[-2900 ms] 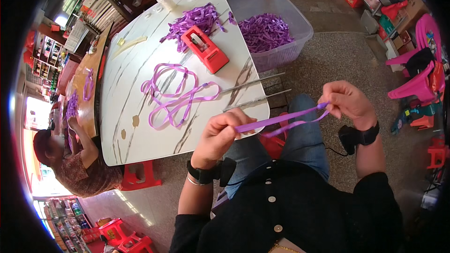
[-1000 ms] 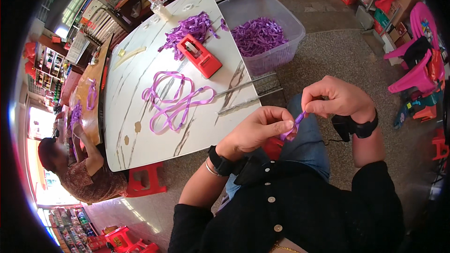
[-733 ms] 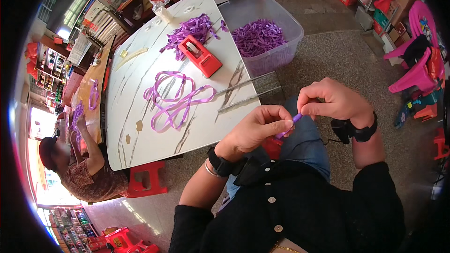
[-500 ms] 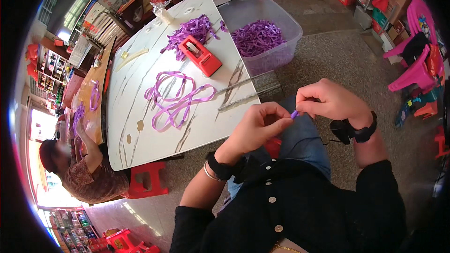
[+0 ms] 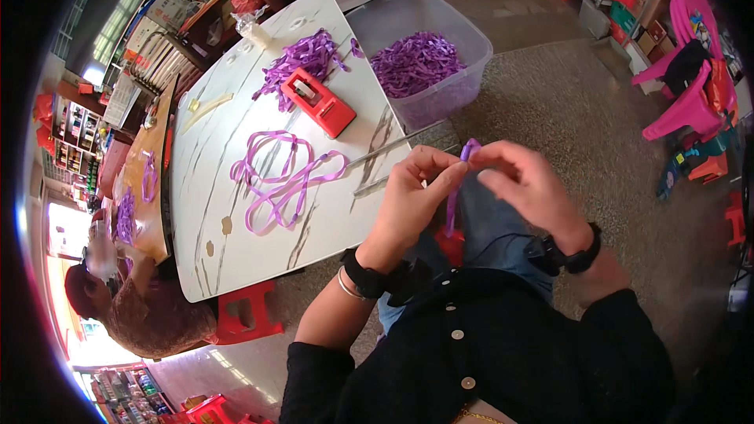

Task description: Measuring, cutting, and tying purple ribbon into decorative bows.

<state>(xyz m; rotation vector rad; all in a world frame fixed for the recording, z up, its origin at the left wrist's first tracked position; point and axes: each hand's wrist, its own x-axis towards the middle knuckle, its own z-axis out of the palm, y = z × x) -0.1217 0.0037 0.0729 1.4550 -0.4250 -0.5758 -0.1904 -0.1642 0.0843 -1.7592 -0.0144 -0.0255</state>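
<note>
The thin purple ribbon strip [image 5: 454, 198] is pinched between my two hands above my lap, just off the near edge of the table; its top pokes up between my fingertips and the rest hangs down over my blue trousers. My left hand [image 5: 410, 198] closes thumb and forefinger on it, and my right hand [image 5: 525, 187] meets it from the other side, fingers curled in on the same upper end.

On the white marble-patterned table [image 5: 212, 141] lies a long looping purple ribbon [image 5: 281, 176], with a red rectangular tape dispenser [image 5: 318, 102] beyond it and a loose heap of purple ribbon pieces [image 5: 302, 56] behind that. The clear plastic tub [image 5: 471, 39] beside the table holds a pile of cut purple ribbon bits [image 5: 415, 62], filling its bottom.
</note>
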